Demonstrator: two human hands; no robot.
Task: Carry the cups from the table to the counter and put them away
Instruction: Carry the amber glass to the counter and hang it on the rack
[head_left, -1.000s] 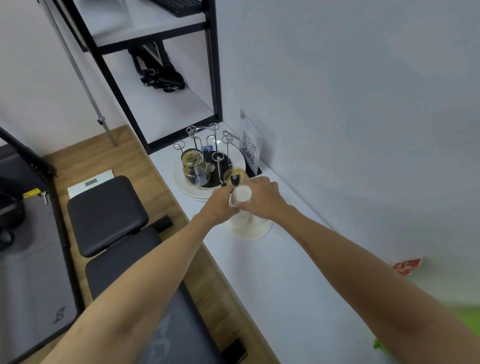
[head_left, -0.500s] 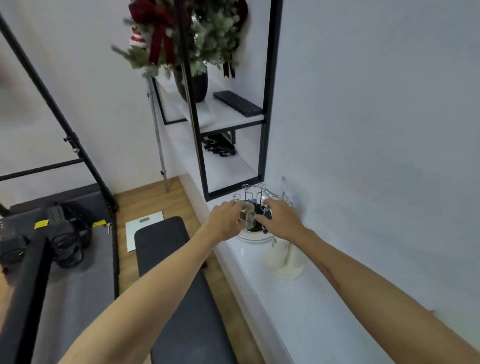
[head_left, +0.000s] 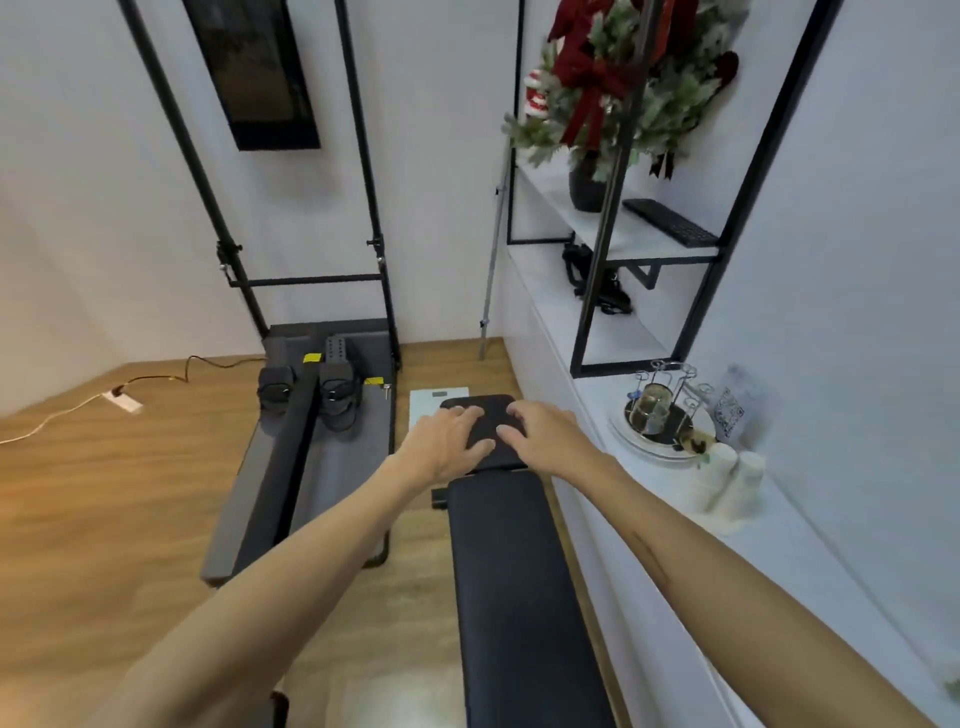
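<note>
Both hands are pulling back from the rack: left hand (head_left: 447, 441) and right hand (head_left: 545, 434) spread open, holding nothing, hovering over the bench (head_left: 514, 545). Paper cups (head_left: 724, 480) are standing stacked, mouth-down, long axis upright, near the glass rack (head_left: 662, 410) on the right counter (head_left: 805, 571). Risk: tall stacks toppling if I'm bumping them.

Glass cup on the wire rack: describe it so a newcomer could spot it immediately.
Follow the long white counter along the right wall to the round white tray below the black shelf frame. A looped wire rack stands there, holding the clear glass cup; the neighbouring white paper cup stacks are opaque.
</note>
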